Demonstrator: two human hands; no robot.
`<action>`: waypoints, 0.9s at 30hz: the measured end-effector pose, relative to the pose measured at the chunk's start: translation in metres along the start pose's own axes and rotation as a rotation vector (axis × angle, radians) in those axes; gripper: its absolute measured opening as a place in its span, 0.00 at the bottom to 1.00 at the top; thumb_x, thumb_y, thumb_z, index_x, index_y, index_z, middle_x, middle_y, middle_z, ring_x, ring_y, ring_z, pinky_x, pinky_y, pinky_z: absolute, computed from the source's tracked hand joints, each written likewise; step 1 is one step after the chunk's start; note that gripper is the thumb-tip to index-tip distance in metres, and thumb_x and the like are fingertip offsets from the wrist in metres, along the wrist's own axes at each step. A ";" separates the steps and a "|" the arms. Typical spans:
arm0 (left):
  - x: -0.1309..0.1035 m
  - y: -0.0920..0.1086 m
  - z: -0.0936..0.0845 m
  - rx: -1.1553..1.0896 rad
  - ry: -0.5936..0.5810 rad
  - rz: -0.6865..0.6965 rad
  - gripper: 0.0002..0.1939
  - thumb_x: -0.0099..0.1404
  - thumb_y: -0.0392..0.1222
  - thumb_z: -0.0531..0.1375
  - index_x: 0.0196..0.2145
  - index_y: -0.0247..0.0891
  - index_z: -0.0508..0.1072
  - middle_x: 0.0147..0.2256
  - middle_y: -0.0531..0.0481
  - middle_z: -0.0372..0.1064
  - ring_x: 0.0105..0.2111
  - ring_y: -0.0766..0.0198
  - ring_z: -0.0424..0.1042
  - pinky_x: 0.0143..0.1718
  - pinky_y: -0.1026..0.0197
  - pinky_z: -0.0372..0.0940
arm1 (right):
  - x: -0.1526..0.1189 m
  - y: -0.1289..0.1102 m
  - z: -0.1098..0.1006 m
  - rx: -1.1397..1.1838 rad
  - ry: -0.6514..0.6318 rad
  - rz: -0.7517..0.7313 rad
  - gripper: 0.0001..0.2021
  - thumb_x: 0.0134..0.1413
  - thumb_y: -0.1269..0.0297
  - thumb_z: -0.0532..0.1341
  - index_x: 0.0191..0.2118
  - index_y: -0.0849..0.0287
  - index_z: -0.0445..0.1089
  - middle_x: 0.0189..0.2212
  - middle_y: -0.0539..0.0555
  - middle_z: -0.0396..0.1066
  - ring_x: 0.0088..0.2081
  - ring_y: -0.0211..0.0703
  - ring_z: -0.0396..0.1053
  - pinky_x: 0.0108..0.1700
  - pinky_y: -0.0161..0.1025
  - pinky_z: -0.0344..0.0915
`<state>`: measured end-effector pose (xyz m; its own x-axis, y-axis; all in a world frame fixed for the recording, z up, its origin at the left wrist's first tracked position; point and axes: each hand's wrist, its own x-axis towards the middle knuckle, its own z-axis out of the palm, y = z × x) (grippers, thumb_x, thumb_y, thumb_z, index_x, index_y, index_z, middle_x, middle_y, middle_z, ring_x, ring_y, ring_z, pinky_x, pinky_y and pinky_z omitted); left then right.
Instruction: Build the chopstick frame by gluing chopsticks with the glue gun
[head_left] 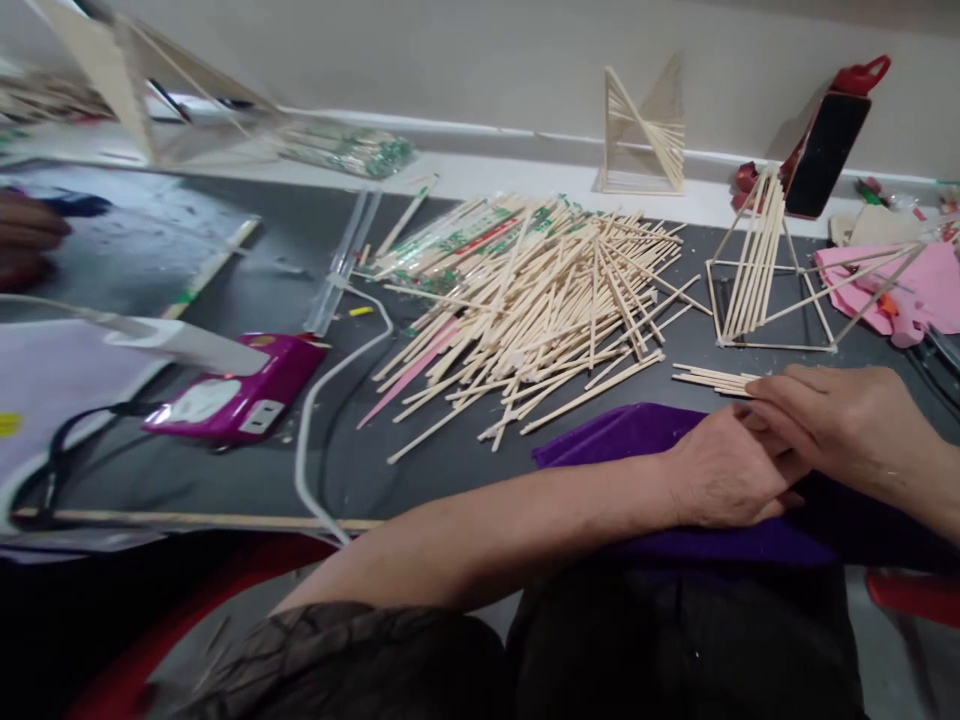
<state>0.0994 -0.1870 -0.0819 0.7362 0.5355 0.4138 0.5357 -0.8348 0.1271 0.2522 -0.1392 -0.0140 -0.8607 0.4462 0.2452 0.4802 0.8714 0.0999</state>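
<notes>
My right hand (847, 410) is closed round one end of a small bundle of thin wooden sticks (709, 378), whose other ends point left just above the grey table. Against it, from the left and below, rests my left hand (739, 465), its fingers curled; what they hold, if anything, is hidden. Purple cloth (622, 430) lies beneath both hands. A large loose pile of sticks (555, 290) covers the table's middle, left of the bundle. Behind my right hand stands a stick frame (765, 265) with a square base and a slanted row of sticks.
Packaged chopsticks (457, 240) lie behind the pile. A magenta power box (240, 390) with a white plug (187, 345) and a white cable (304, 430) are at the left. A twisted stick model (645, 130) and a phone (829, 150) stand by the wall. Another person's hand (26, 235) shows far left.
</notes>
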 end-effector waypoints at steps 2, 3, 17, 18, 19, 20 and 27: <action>0.002 0.000 0.003 -0.016 -0.028 -0.004 0.20 0.68 0.47 0.54 0.49 0.30 0.73 0.48 0.35 0.72 0.51 0.47 0.67 0.50 0.46 0.62 | 0.020 -0.012 -0.002 -0.066 -0.072 -0.055 0.13 0.61 0.67 0.54 0.29 0.56 0.72 0.24 0.54 0.70 0.23 0.41 0.62 0.25 0.40 0.47; 0.002 0.001 0.004 -0.033 -0.046 -0.010 0.21 0.68 0.46 0.54 0.51 0.29 0.72 0.49 0.36 0.72 0.52 0.47 0.67 0.52 0.47 0.61 | 0.031 -0.017 -0.002 -0.086 -0.131 -0.067 0.12 0.61 0.67 0.54 0.29 0.56 0.72 0.25 0.54 0.71 0.23 0.41 0.61 0.24 0.40 0.46; 0.005 0.003 -0.007 -0.073 -0.037 -0.064 0.17 0.67 0.46 0.55 0.47 0.36 0.76 0.52 0.41 0.71 0.52 0.49 0.67 0.49 0.49 0.65 | 0.207 -0.042 0.032 -0.050 -0.212 0.013 0.10 0.56 0.72 0.55 0.31 0.63 0.73 0.28 0.59 0.72 0.33 0.47 0.72 0.33 0.38 0.61; 0.005 0.003 -0.008 -0.078 -0.042 -0.055 0.16 0.67 0.46 0.55 0.47 0.36 0.76 0.52 0.41 0.71 0.52 0.50 0.68 0.48 0.49 0.65 | 0.213 -0.043 0.035 -0.043 -0.217 0.015 0.09 0.56 0.72 0.55 0.31 0.64 0.74 0.28 0.59 0.72 0.34 0.47 0.72 0.34 0.39 0.62; 0.005 0.002 -0.009 -0.077 -0.043 -0.041 0.16 0.67 0.45 0.55 0.46 0.36 0.76 0.53 0.41 0.71 0.52 0.50 0.68 0.48 0.49 0.66 | 0.217 -0.044 0.038 -0.038 -0.220 0.005 0.09 0.56 0.72 0.56 0.32 0.64 0.74 0.28 0.59 0.72 0.35 0.48 0.72 0.35 0.39 0.62; 0.005 0.002 -0.009 -0.073 -0.039 -0.028 0.16 0.66 0.45 0.55 0.47 0.36 0.76 0.53 0.41 0.71 0.52 0.50 0.68 0.48 0.50 0.66 | 0.220 -0.045 0.040 -0.039 -0.224 -0.015 0.09 0.56 0.72 0.56 0.32 0.64 0.74 0.29 0.59 0.72 0.35 0.48 0.72 0.35 0.39 0.62; 0.006 0.000 -0.009 -0.033 0.008 0.010 0.19 0.67 0.42 0.52 0.51 0.33 0.74 0.54 0.42 0.71 0.55 0.51 0.67 0.57 0.51 0.59 | 0.225 -0.047 0.054 -0.134 -0.203 -0.216 0.14 0.63 0.71 0.52 0.46 0.57 0.74 0.46 0.60 0.71 0.38 0.47 0.72 0.32 0.38 0.59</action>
<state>0.1002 -0.1846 -0.0715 0.7381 0.5260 0.4226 0.5140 -0.8441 0.1529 0.0270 -0.0694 -0.0153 -0.9549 0.2968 0.0083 0.2888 0.9219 0.2584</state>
